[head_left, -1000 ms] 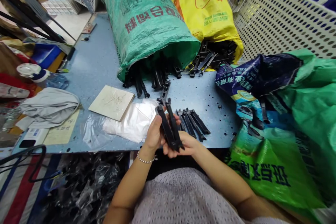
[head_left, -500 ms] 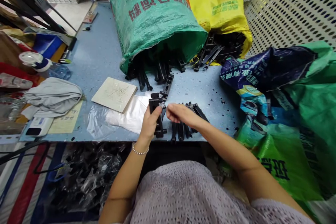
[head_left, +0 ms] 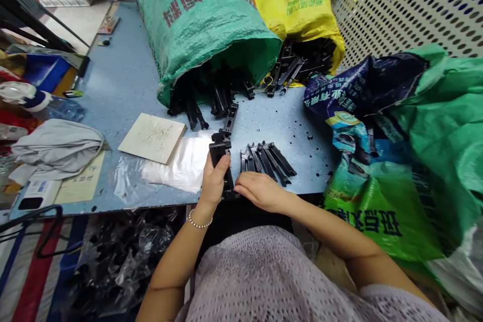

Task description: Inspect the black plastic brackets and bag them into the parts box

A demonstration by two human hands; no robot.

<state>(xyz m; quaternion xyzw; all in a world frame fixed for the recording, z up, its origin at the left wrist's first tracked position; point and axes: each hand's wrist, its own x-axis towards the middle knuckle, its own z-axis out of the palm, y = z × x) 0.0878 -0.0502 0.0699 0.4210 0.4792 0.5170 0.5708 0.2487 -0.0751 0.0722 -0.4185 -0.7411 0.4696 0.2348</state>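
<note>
My left hand (head_left: 214, 181) is wrapped round a black plastic part (head_left: 219, 150), held upright near the table's front edge. Against the lower end of that part, my right hand (head_left: 260, 190) has its fingers pressed together; what they grip, if anything, is hidden. Several slim black pieces (head_left: 267, 161) lie in a row just beyond my right hand. Another black piece (head_left: 231, 118) lies behind the held part. White plastic bags (head_left: 184, 161) lie left of my left hand, beside a square beige board (head_left: 153, 137).
A green sack (head_left: 211, 25) and a yellow sack (head_left: 302, 10) spill black parts at the back. Green and blue bags (head_left: 377, 186) crowd the right, below a white perforated basket (head_left: 407, 10). A grey cloth (head_left: 56, 148) lies at the left.
My right hand has come down and towards me, from the middle of the held part to its lower end, uncovering the row of black pieces. The camera view has shifted slightly right.
</note>
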